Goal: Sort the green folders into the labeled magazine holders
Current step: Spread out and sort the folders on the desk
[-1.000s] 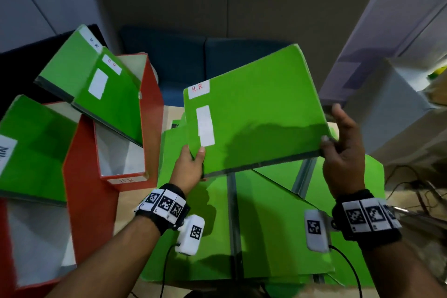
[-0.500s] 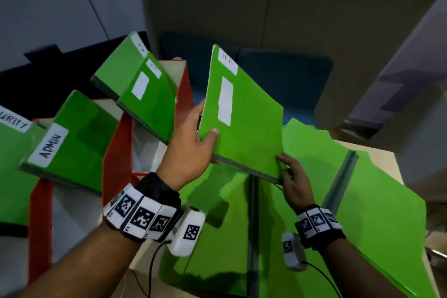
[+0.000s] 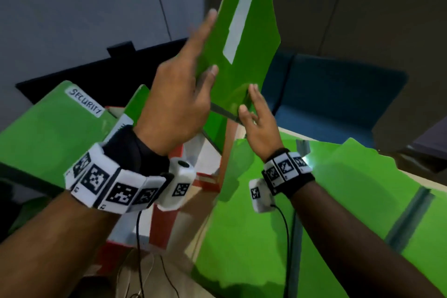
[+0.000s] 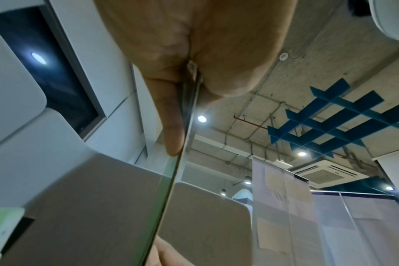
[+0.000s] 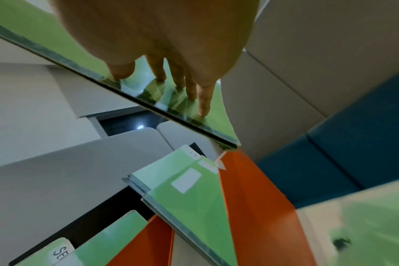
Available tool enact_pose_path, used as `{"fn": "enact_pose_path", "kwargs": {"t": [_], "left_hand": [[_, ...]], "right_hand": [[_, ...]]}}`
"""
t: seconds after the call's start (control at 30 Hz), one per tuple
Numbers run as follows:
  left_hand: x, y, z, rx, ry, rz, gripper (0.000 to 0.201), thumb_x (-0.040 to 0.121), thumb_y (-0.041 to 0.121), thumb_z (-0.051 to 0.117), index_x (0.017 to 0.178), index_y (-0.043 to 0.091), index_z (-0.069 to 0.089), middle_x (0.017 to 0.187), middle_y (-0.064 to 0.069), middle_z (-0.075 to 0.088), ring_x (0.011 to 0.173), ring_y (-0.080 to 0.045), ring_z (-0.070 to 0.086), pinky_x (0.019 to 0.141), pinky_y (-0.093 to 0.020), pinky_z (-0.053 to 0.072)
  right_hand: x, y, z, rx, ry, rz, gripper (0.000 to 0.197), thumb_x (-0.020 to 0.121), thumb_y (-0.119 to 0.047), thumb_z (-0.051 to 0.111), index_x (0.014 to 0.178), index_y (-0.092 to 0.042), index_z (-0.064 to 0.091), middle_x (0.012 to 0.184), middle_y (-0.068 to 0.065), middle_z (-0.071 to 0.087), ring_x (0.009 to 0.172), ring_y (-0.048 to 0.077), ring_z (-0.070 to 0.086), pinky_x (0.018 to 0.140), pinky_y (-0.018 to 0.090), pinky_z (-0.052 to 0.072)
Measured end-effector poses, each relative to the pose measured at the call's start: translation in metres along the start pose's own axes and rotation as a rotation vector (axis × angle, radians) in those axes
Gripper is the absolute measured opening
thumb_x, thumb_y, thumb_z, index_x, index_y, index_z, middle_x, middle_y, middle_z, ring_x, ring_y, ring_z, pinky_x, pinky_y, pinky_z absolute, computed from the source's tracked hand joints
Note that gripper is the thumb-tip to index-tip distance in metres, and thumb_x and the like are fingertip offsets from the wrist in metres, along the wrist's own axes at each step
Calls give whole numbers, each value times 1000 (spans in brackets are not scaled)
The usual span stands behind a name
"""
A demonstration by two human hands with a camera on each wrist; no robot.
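My left hand (image 3: 193, 60) grips a green folder (image 3: 261, 55) with white labels and holds it nearly upright above the red magazine holders (image 3: 226, 152). Its thumb lies on the front face and its fingers (image 3: 205, 24) lie behind. The left wrist view shows the folder (image 4: 171, 189) edge-on, pinched in the left hand (image 4: 194, 100). My right hand (image 3: 251, 104) touches the folder's lower corner with straight fingers. In the right wrist view those fingers (image 5: 203, 100) rest on the folder's face (image 5: 34, 27) by its grey spine. Two green folders (image 5: 189, 198) stand in the holder (image 5: 251, 189) below.
A green folder labelled SECURITY (image 3: 48, 133) stands in a holder at the left. Several green folders (image 3: 338, 201) lie spread on the pale table (image 3: 292, 133) at the right. A blue sofa (image 3: 338, 104) and a dark screen (image 3: 72, 75) stand behind.
My left hand has raised the folder and tipped it more upright over the holders. My right hand followed it up, staying at its lower corner. The view swung left.
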State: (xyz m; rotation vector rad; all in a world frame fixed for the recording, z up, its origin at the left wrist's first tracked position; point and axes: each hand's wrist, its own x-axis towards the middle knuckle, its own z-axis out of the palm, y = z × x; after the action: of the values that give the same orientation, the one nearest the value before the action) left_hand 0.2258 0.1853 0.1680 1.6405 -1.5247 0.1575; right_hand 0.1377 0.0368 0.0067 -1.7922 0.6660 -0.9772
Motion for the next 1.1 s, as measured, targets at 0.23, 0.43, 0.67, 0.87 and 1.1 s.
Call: {"fn": "enact_pose_path", "kwargs": {"t": [0.23, 0.43, 0.67, 0.87, 1.1], "left_hand": [[13, -40, -31, 94, 52, -45, 62, 97, 6, 48, 153, 11, 20, 134, 5, 52, 89, -26, 60, 80, -24, 51], [23, -96, -14, 149, -82, -235, 67, 98, 6, 47, 154, 18, 13, 106, -11, 61, 68, -3, 53, 65, -8, 40], [31, -160, 31, 124, -230, -425, 66, 99, 4, 45, 154, 15, 12, 118, -2, 54, 91, -9, 52, 78, -4, 39], [26, -200, 62, 191, -299, -517, 73, 95, 2, 51, 154, 7, 9, 132, -16, 49, 111, -24, 54, 90, -17, 36], [22, -219, 66, 383, -414, -426, 61, 89, -2, 54, 146, -1, 32, 148, -16, 31, 136, -28, 24, 113, -27, 20]], "right_hand": [[46, -3, 51, -14, -111, -102, 63, 91, -52, 47, 149, -35, 26, 159, -10, 18, 144, 1, 16, 113, 49, 32], [54, 12, 90, -68, -195, -38, 57, 99, -34, 46, 151, -23, 23, 159, -1, 19, 145, 4, 13, 119, 31, 17], [61, 25, 128, -141, -285, 114, 58, 102, -36, 36, 152, -14, 18, 160, 4, 15, 147, 11, 9, 116, 21, 6], [67, 49, 156, -187, -306, 276, 61, 103, -39, 29, 153, -9, 10, 161, 9, 5, 148, 17, 2, 119, 29, 5], [74, 78, 171, -221, -271, 379, 71, 99, -51, 30, 153, -11, 6, 161, 10, -1, 148, 25, -1, 120, 40, 7]]}}
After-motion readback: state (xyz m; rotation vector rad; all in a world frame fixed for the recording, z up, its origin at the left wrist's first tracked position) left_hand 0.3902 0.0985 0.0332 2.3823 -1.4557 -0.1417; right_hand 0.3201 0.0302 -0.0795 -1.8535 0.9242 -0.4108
